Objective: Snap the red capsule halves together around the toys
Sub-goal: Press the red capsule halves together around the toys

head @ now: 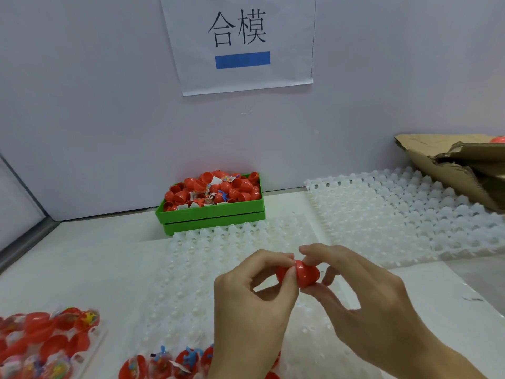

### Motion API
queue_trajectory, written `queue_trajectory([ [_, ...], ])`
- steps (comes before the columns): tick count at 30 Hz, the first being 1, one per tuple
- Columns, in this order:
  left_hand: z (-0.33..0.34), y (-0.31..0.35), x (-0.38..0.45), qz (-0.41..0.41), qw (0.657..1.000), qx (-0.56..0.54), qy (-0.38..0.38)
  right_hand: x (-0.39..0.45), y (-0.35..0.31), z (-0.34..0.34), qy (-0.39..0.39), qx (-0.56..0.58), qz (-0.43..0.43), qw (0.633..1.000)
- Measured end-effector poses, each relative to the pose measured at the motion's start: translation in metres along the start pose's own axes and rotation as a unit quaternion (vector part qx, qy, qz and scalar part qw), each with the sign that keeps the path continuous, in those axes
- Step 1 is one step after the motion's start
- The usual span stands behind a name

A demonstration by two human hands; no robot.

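A red capsule [306, 274] is held between both hands above the white dimpled tray [196, 272]. My left hand [254, 299] pinches its left half with thumb and fingers. My right hand [363, 294] pinches the right, larger half, thumb below and fingertips on top. The two halves meet at a visible seam; whatever is inside is hidden. Along the bottom edge, several open red halves [164, 363] hold small bagged toys, some of them blue.
A green bin [216, 213] heaped with red halves and bagged toys stands by the back wall. A second white tray [404, 214] lies at the right, a torn cardboard box [464, 165] behind it. More red halves with toys [46, 343] fill a tray at bottom left.
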State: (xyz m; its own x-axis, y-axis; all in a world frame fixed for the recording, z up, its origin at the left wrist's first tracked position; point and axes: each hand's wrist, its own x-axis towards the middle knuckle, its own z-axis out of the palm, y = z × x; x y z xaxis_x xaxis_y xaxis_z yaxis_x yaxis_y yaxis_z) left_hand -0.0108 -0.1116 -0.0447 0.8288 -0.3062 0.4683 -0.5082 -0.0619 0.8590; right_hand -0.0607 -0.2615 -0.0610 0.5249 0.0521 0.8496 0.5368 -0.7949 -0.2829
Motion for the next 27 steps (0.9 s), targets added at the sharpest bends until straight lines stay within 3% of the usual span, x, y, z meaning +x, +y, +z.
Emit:
queue_trajectory([
  [8,-0.002,0.004,0.001,-0.019,0.996,-0.069,-0.044,0.003,0.003,-0.006,0.036,-0.010,0.019,0.999],
  [27,-0.003,0.010,0.004,0.018,0.989,-0.143,-0.018,0.011,-0.006,-0.011,0.073,0.059,0.056,0.994],
])
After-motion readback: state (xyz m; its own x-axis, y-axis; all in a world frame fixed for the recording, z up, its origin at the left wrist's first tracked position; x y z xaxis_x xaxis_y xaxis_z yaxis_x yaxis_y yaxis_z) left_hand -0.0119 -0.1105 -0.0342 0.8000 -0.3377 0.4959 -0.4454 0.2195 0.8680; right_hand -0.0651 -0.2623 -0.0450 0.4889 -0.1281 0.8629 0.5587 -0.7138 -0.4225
